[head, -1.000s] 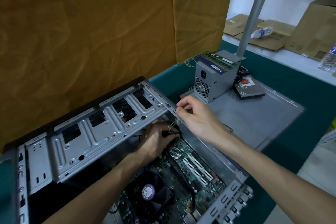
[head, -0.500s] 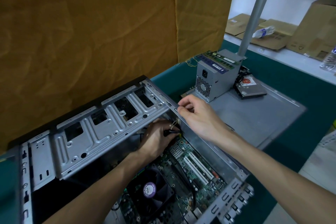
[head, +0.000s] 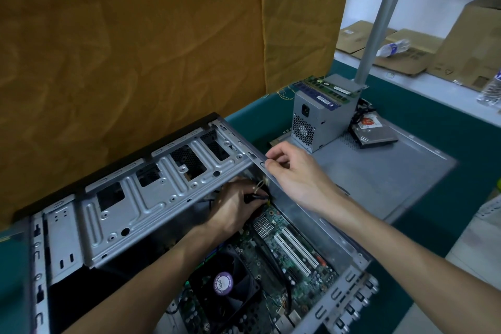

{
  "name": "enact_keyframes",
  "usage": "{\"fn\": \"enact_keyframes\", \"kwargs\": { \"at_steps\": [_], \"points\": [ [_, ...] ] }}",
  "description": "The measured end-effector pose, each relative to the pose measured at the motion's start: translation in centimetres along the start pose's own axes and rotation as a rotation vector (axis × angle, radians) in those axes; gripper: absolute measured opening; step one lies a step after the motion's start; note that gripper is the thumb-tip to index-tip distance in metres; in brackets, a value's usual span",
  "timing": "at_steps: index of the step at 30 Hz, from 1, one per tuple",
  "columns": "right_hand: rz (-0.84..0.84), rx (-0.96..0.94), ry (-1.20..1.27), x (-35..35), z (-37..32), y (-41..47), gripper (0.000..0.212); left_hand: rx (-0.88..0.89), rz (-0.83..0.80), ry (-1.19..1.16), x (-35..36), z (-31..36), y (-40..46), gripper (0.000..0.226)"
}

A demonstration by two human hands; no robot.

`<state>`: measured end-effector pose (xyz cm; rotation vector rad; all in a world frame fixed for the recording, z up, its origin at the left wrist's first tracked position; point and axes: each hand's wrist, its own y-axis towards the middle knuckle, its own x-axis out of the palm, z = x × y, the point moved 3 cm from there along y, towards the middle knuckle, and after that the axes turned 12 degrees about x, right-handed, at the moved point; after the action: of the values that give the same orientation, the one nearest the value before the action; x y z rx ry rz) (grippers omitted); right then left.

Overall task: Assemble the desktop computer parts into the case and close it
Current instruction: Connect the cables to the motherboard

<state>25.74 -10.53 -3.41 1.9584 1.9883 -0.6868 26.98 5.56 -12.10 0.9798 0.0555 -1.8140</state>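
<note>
Two hands are working at the open computer case (head: 151,209), which is filling the lower left and middle of the frame. Right hand (head: 295,173) is pinching the case's top edge near the middle. Left hand (head: 235,206) is reaching inside, fingers curled on a small black cable (head: 256,196) above the green board (head: 292,260).

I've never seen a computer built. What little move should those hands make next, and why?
Probably push the small black plug down onto the circuit board: the left hand pinches it just above the board's corner, while the right hand steadies the case edge.
</note>
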Motion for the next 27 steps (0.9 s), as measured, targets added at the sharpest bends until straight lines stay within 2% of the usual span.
{"fn": "enact_keyframes", "kwargs": {
  "at_steps": [11, 20, 27],
  "points": [
    [-0.003, 0.001, -0.013, -0.14, -0.03, -0.07, 0.002, 0.003, -0.010, 0.008, -0.05, 0.42, -0.05, 0.020],
    [-0.001, 0.004, -0.023, -0.11, -0.03, -0.09, 0.002, 0.043, -0.036, 0.047, -0.37, 0.93, -0.02, 0.011],
    [0.005, -0.001, -0.030, -0.14, 0.16, -0.02, 0.001, 0.041, -0.019, 0.065, -0.26, 0.54, -0.10, 0.014]
  ]
}}
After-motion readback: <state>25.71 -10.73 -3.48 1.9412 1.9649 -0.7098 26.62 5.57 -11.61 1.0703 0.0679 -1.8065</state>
